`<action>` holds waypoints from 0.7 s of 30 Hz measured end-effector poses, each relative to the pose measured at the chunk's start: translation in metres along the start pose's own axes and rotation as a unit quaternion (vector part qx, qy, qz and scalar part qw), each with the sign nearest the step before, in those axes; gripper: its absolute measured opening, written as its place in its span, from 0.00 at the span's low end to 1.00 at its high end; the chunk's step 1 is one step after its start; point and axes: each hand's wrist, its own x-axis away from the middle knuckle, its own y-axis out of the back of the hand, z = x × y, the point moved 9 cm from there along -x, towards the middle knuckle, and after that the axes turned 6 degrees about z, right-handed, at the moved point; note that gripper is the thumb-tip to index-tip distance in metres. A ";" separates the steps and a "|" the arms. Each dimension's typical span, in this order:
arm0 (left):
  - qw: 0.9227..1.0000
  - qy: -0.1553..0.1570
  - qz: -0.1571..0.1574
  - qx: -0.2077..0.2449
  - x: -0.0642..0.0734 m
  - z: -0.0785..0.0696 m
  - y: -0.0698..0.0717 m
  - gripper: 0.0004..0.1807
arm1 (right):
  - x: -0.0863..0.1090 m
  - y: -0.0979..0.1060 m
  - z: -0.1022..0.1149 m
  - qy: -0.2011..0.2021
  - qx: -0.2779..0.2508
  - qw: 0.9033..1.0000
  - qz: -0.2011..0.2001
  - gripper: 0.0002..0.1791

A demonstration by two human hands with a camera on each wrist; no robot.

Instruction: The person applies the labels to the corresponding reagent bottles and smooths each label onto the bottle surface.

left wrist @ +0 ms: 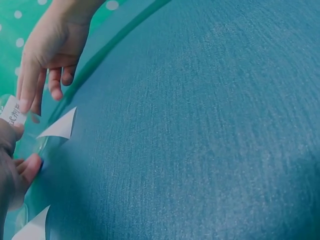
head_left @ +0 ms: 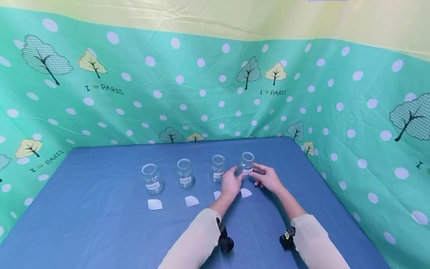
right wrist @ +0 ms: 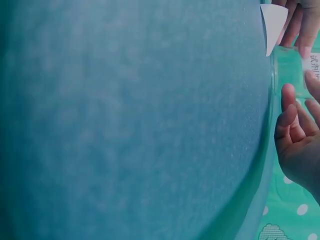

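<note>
The rightmost clear glass jar (head_left: 248, 158) stands upright on the table between both hands. On its front is a white label (head_left: 248, 171) with dark characters. My left hand (head_left: 231, 182) holds the jar from its left side, the thumb at the label's edge. From the right, my right hand (head_left: 270, 179) touches the label with straight fingers. Its other fingers hang loosely beside the jar in the right wrist view. A labelled jar (head_left: 218, 168) stands just left of my left hand, which partly covers its front. The left wrist view shows the label (left wrist: 12, 112) close up, partly hidden by fingers.
Two more labelled jars, the leftmost (head_left: 152, 177) and its neighbour (head_left: 184, 172), continue the row. Small curled white paper pieces (head_left: 155, 204) lie in front of the jars. The blue-covered table (head_left: 100, 224) meets a green dotted curtain (head_left: 188, 108) behind and at the right.
</note>
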 end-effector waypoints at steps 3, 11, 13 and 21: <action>1.000 0.003 -0.001 -0.001 -0.001 0.001 0.000 0.22 | 0.000 0.001 -0.001 -0.004 0.004 1.000 -0.001 0.32; 1.000 0.007 0.000 0.011 -0.002 0.003 0.000 0.21 | 0.001 0.003 -0.004 -0.010 0.013 1.000 0.002 0.30; 1.000 0.009 0.001 0.010 -0.002 0.003 0.000 0.21 | 0.001 0.003 -0.004 -0.014 0.008 1.000 0.001 0.29; 1.000 0.009 0.004 0.003 -0.002 0.003 0.000 0.21 | 0.004 0.000 -0.007 -0.039 -0.077 0.996 0.033 0.33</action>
